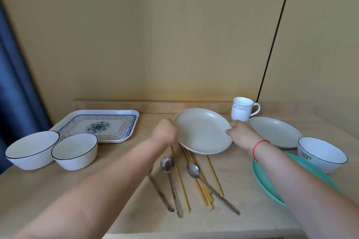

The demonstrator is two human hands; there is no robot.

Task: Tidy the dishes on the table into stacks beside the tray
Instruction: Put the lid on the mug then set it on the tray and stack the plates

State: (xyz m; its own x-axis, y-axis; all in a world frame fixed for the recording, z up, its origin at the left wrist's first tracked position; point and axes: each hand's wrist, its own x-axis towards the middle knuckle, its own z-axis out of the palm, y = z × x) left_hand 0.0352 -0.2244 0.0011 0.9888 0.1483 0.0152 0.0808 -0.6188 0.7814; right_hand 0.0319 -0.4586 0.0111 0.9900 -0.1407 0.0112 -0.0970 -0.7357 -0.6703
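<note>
Both forearms reach over the pale wooden desk (242, 209). Left hand (165, 132) and right hand (240, 134) grip opposite rims of one cream plate (202, 134), fingers closed on it, tilted above several wooden chopsticks (196, 176). Counted: two cream plates, second one (275, 132) at right; one teal plate (270, 182); three white bowls; one mug (241, 109); two spoons. Patterned rectangular tray (101, 126) sits far left.
</note>
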